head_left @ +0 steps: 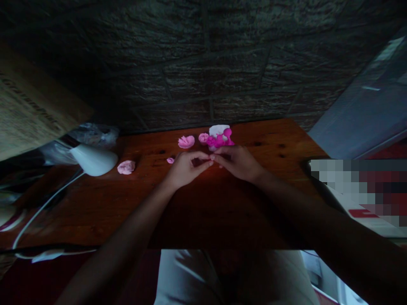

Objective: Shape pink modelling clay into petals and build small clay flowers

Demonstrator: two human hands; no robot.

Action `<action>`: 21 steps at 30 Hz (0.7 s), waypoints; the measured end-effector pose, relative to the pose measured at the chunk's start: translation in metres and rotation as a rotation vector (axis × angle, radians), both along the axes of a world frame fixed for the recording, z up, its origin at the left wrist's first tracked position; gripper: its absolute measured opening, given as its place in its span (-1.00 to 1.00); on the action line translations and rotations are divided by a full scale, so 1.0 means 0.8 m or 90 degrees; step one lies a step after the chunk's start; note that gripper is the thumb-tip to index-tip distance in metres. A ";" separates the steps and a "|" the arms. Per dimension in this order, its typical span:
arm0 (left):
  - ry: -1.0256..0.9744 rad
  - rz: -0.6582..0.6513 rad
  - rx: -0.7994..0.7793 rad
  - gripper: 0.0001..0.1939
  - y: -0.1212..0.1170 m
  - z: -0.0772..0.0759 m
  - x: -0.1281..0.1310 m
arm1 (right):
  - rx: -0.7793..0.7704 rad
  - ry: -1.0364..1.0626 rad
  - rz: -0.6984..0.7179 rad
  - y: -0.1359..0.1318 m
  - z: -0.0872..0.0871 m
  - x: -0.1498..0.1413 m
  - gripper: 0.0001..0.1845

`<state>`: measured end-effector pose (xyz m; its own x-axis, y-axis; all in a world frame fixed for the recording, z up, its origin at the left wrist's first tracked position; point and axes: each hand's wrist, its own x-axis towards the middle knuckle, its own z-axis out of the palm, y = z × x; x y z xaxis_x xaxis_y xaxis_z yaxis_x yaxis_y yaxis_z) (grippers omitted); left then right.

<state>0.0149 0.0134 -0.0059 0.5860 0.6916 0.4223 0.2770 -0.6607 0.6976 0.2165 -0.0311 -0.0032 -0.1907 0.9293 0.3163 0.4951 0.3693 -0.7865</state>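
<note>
My left hand (187, 169) and my right hand (240, 163) meet over the middle of the table, fingertips pinched together and touching. Whatever is between the fingertips is too small and dark to name. Just beyond them lie bright magenta pieces (227, 134), rounded and soft-looking like modelling clay, partly over a white piece (219, 128). Left of these sit a small pink rosette (203, 138) and a wider pink flower-like shape (186, 142). A tiny pink bit (170, 160) rests beside my left hand. Farther left is a pale pink lump (126, 167).
The wooden table (127, 207) backs onto a dark stone-patterned wall (190, 63). At left are a white cone-shaped object (95, 160) with a white cable (47, 203), clear plastic (95, 134) and a cardboard box (34, 101). A grey panel (365, 97) stands at right.
</note>
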 end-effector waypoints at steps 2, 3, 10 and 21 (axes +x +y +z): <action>0.002 0.005 0.000 -0.89 -0.002 0.000 0.001 | -0.007 0.011 -0.008 -0.001 -0.001 -0.002 -0.78; 0.005 0.009 0.002 -0.88 -0.002 0.000 0.001 | -0.013 0.020 -0.011 -0.001 -0.001 -0.003 -0.78; 0.055 0.000 0.017 -0.83 -0.002 -0.001 0.003 | -0.042 0.087 0.001 0.002 -0.008 -0.003 -0.77; -0.002 -0.020 -0.035 -0.86 0.006 -0.007 0.002 | -0.067 0.146 0.079 0.011 -0.009 0.007 -0.77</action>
